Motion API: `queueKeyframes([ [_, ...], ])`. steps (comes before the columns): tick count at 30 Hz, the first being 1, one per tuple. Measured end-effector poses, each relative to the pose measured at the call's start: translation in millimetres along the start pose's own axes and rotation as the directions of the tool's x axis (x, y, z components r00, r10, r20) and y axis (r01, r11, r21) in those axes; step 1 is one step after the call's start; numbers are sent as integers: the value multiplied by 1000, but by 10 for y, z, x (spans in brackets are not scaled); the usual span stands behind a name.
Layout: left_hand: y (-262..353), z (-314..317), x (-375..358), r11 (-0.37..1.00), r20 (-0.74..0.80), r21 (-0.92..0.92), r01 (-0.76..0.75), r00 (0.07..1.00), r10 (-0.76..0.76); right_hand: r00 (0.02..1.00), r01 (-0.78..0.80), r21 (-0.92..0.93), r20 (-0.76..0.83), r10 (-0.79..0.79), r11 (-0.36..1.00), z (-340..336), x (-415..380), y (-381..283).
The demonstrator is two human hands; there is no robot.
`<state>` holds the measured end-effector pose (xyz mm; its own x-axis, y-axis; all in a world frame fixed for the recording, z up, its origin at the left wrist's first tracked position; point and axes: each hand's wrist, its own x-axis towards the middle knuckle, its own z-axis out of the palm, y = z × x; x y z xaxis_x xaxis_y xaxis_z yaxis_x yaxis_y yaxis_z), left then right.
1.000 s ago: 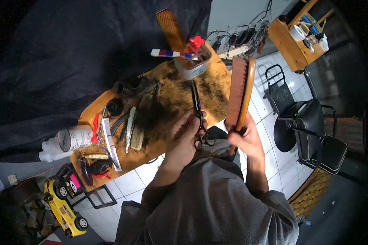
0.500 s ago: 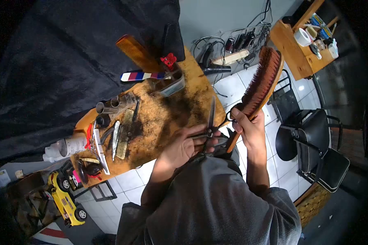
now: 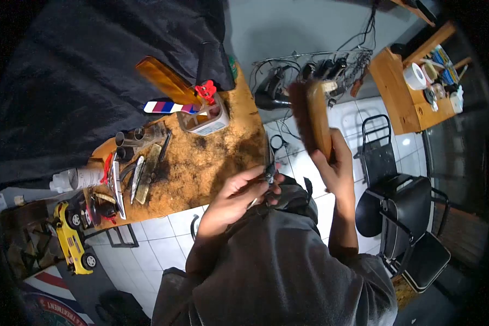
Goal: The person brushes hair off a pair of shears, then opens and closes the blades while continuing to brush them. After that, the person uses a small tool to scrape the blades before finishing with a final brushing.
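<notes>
Worktop [image 3: 223,152] is dark-specked; right grip [image 3: 336,168] is closed around a brown, wood-backed brush [image 3: 319,122]; left grip [image 3: 242,195] is curled around scissors [image 3: 270,171].

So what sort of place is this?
Probably a barbershop or hair salon: scissors in the left hand, a bristle brush in the right hand, and a white comb on the worktop.

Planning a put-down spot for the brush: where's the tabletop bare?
Biggest patch: the wooden tabletop right of the slim black tool in view, below the divided box and above the left hand, though dark bits litter it. A narrower strip separates box and right table edge. Crowded: left end, with white comb and bottle.
</notes>
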<state>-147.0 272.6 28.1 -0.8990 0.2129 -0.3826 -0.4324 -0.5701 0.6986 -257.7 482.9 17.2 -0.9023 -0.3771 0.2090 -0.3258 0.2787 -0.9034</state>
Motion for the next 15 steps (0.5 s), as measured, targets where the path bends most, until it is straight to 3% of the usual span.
queueKeyframes([
  [1,32,1,-8,999,-46,2,-48,998,48,998,-57,122,23,54,991,-17,-23,-76],
  [2,12,-52,-15,996,-72,24,-86,994,88,996,54,187,54,-65,981,-15,-34,3],
  [4,-46,-196,-48,985,-128,75,-154,978,162,931,103,61,346,-118,993,-126,-52,-50],
  [5,-24,-232,-77,970,-28,70,-232,972,235,898,60,21,435,-63,998,-118,-57,-143],
  [6,-23,-252,-100,966,-26,96,-239,970,242,883,141,21,449,-136,990,-50,-71,-111],
  [8,-39,-286,-148,959,-15,145,-245,968,250,887,169,-8,437,-148,986,-16,-20,-50],
  [9,2,-295,-200,982,-10,109,-156,987,158,915,157,-13,378,-141,987,-5,39,-21],
  [10,15,-249,-212,982,-55,109,-155,985,162,939,147,-16,318,-134,989,5,105,5],
  [12,66,-120,-228,982,-148,112,-155,974,171,988,112,-118,115,-98,987,25,202,20],
  [14,75,-133,-231,985,-170,46,-165,971,170,999,46,-242,29,-40,969,6,305,-21],
  [15,92,-130,-235,985,-187,20,-172,967,173,998,-14,-191,57,25,981,-18,323,-41],
])
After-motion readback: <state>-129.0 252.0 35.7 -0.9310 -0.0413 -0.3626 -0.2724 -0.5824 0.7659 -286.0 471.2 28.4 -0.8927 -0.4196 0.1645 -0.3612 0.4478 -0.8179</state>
